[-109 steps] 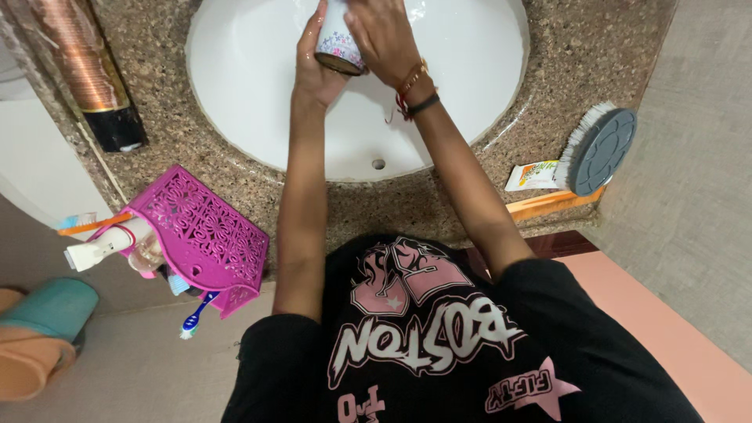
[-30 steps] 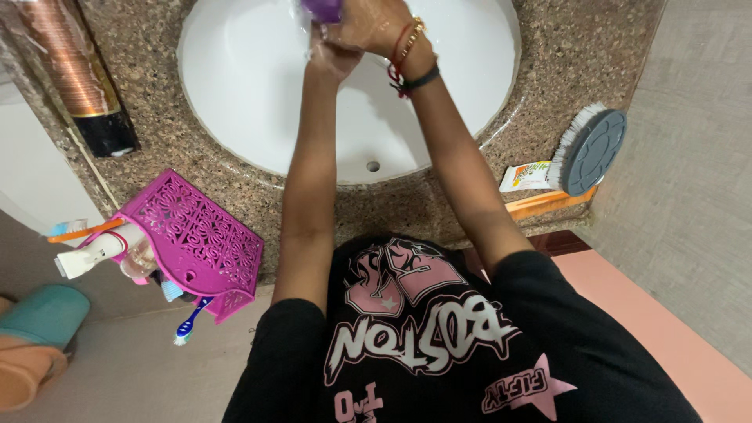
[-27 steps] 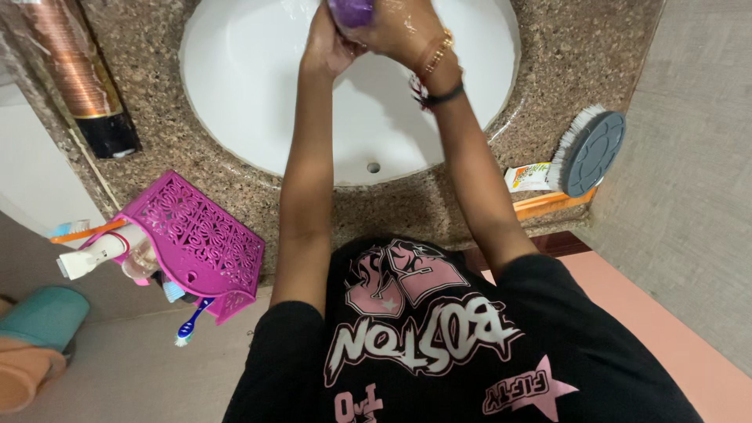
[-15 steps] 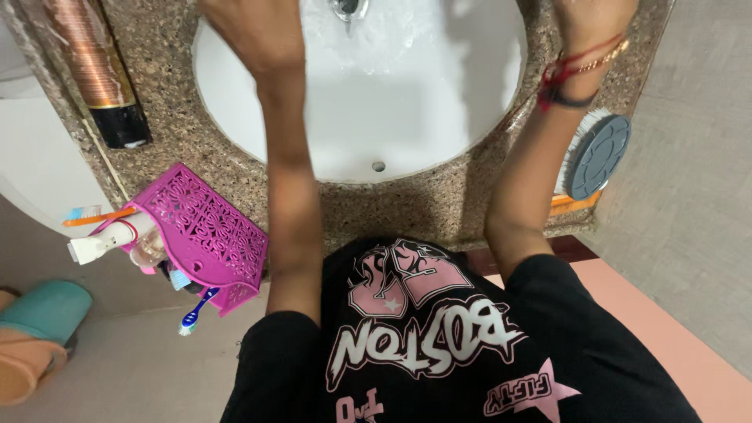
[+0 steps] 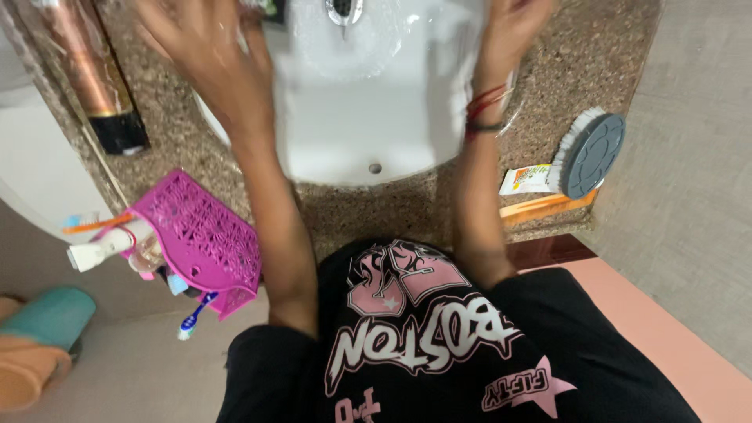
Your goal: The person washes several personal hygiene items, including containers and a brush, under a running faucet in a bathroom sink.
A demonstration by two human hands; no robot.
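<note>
the left hand (image 5: 205, 48) is spread wide and blurred, holding nothing, over the left rim of the round white ceramic sink (image 5: 368, 117) set in the speckled brown stone desk (image 5: 572, 63). the right hand (image 5: 513, 23) is over the sink's right rim, cut off by the frame edge, so its grip cannot be told. a metal drain (image 5: 343, 9) shows between the hands. a pink lattice plastic basket (image 5: 196, 239) stands at the desk's left edge, and a grey round scrubbing brush (image 5: 591, 153) lies to the right.

I see my left hand (image 5: 205, 48) spread open and blurred over the white sink's (image 5: 368, 117) left rim, my right hand (image 5: 513, 23) raised by its right rim.
</note>
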